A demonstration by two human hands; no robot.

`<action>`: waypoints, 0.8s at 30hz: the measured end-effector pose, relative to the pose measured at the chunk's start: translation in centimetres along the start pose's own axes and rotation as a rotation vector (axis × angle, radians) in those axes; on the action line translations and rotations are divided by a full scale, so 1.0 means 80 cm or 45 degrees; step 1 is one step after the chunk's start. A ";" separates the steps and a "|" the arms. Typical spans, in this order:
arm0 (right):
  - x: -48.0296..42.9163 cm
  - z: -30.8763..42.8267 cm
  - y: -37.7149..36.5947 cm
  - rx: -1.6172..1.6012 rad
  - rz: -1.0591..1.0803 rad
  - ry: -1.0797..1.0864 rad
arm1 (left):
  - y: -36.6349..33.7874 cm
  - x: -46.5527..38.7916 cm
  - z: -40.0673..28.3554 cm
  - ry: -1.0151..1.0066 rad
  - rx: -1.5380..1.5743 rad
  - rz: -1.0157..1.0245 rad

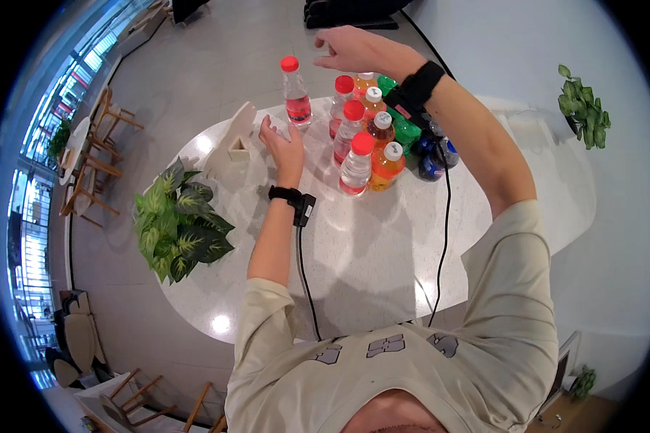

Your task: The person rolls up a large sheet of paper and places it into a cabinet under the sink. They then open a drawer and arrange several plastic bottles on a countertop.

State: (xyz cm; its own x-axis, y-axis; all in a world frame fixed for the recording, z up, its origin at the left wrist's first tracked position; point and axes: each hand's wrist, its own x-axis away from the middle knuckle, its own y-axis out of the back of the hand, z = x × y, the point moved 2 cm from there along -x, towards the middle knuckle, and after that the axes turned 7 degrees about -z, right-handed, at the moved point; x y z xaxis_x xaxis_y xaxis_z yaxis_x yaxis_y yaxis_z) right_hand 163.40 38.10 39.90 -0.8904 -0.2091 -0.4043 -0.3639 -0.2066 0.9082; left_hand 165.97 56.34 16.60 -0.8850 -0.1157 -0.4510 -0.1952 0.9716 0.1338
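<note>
My left hand (pixel 283 149) is just in front of a clear plastic bottle with a red cap (pixel 297 100), fingers spread and nothing in them. This bottle stands upright, apart from the others, near the table's far edge. My right hand (pixel 352 47) is raised above the far end of the bottle group, its thumb and bent fingers apart and pointing left. Below it is a row of red-capped bottles (pixel 356 172). Alongside stand white-capped bottles of orange drink (pixel 385 170), then green bottles (pixel 409 132) and dark blue bottles (pixel 432 165), partly hidden by my right forearm.
Everything stands on a rounded, pale speckled table (pixel 357 260). A leafy potted plant (pixel 181 222) is at its left, with a cream-coloured holder (pixel 235 140) beyond. Black cables (pixel 303 270) run from both wristbands. Wooden chairs (pixel 95 178) stand farther left.
</note>
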 end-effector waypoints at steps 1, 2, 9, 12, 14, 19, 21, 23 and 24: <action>-0.012 0.002 -0.005 -0.026 -0.061 0.060 | 0.000 -0.008 0.006 -0.031 -0.013 -0.022; -0.024 0.004 -0.010 -0.053 -0.123 0.121 | -0.005 -0.014 0.019 -0.005 0.021 0.026; -0.066 0.013 -0.066 -0.031 -0.025 0.253 | -0.026 -0.020 0.023 0.146 0.211 0.398; -0.060 0.024 -0.060 -0.081 0.217 0.163 | -0.023 -0.022 0.028 0.114 0.212 0.390; -0.058 0.009 -0.067 -0.119 0.181 0.187 | -0.027 -0.019 0.026 0.061 0.200 0.398; -0.044 -0.011 -0.056 -0.107 0.169 0.166 | -0.045 -0.012 0.012 0.057 0.278 0.453; -0.039 -0.018 -0.049 -0.072 0.222 0.127 | -0.055 -0.006 0.004 0.120 0.399 0.503; -0.032 -0.026 -0.044 -0.079 0.217 0.126 | -0.065 0.001 -0.004 0.194 0.547 0.553; -0.028 -0.030 -0.042 -0.084 0.215 0.126 | -0.070 0.004 -0.008 0.233 0.628 0.575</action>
State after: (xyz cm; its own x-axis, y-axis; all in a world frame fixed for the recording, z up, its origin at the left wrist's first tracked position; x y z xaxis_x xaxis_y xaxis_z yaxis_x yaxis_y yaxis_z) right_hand 167.31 36.99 37.50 -0.9047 -0.3385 -0.2586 -0.1901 -0.2223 0.9563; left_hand 166.54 50.75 16.28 -0.8999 0.3313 -0.2836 0.3857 0.9081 -0.1629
